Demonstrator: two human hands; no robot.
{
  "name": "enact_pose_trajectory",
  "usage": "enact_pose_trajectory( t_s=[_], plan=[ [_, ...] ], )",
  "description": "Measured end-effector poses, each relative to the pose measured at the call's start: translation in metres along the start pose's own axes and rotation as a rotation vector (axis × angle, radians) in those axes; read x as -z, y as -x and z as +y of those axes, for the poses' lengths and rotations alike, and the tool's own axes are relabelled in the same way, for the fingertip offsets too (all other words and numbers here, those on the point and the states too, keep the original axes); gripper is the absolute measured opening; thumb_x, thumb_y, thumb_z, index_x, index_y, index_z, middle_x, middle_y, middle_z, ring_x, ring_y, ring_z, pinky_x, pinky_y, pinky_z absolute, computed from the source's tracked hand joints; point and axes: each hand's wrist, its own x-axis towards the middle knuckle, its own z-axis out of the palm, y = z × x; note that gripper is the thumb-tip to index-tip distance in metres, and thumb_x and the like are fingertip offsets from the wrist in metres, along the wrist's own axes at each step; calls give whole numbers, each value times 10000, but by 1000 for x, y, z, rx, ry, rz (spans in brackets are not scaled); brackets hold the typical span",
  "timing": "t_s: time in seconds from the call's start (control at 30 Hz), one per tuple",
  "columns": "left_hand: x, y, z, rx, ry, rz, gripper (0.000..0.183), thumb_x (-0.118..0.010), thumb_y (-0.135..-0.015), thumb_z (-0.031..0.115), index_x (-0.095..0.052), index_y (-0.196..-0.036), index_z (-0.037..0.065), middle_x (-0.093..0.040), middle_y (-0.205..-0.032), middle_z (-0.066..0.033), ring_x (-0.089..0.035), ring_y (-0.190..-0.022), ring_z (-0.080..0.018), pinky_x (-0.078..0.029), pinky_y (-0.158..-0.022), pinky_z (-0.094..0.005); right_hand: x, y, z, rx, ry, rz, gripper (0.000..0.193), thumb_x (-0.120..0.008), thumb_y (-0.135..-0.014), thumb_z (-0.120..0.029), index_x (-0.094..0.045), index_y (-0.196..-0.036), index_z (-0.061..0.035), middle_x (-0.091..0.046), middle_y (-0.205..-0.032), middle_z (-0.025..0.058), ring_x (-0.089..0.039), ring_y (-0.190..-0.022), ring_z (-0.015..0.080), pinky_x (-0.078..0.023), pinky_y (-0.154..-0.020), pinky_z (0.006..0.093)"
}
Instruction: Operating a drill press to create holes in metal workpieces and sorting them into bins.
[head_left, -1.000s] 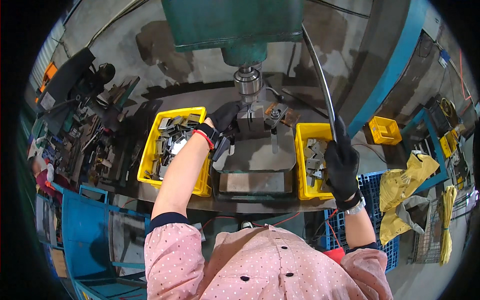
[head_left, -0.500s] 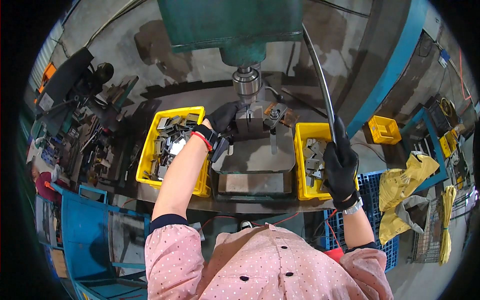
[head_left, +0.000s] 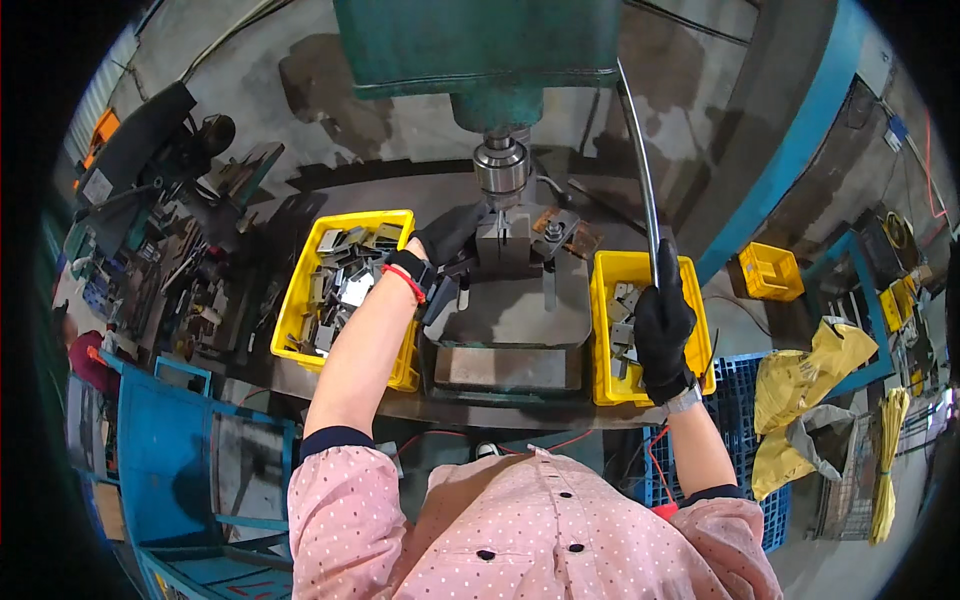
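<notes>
Stained wall [head_left: 240, 100]; yellow bins [head_left: 602, 330] flank drill press [head_left: 485, 50]; right hand [head_left: 664, 325] part-hides one.

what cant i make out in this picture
Anything the left hand holds: head view, hidden by its dark glove.
Floor of the left bin: head view, mostly under metal parts.
Part of the right bin: head view, behind the right hand.
Top of the green machine: head view, cut by upper edge.
</notes>
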Motion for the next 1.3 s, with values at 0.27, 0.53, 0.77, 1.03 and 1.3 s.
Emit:
enact_pose_trajectory(
  t_s=[0.27,0.53,0.77,1.03,1.3],
  plan=[
    [0,-8,-20,71,260,-61,481,-241,-984,331,-525,-1165,-11,-593,-1126,-107,-551,-983,-170,-404,-903,-317,-2,4,6,-116,17,-96,510,-450,-821,15,-419,-1328,-31,-599,-1135,167,-626,-730,236,-481,-654,304],
    [-2,-5,-7,36,184,-44,487,-254,-981,353,-532,-1147,-11,-601,-1105,-110,-551,-971,-178,-401,-902,-316,-11,4,18,-30,113,-55,525,-451,-814,7,-407,-1335,-40,-619,-992,183,-580,-618,259,-449,-562,343],
    [4,-6,-19,29,62,-58,467,-258,-973,321,-529,-1147,-17,-601,-1102,-148,-566,-963,-216,-403,-897,-319,-18,8,27,2,213,-67,530,-457,-827,-24,-381,-1350,-59,-619,-997,173,-565,-592,266,-437,-536,359],
    [0,-8,-17,133,177,-53,495,-241,-982,356,-536,-1159,0,-601,-1099,-101,-556,-962,-163,-407,-897,-309,-22,10,32,-19,255,-42,518,-453,-854,-45,-372,-1362,-99,-640,-1014,120,-555,-579,246,-433,-519,346],
    [3,-13,-24,78,222,-111,434,-298,-970,318,-520,-1166,1,-607,-1074,-96,-559,-951,-150,-424,-874,-301,-13,4,12,-25,25,3,540,-454,-819,19,-418,-1345,-94,-633,-1020,153,-591,-605,187,-455,-551,316]
  ],
)
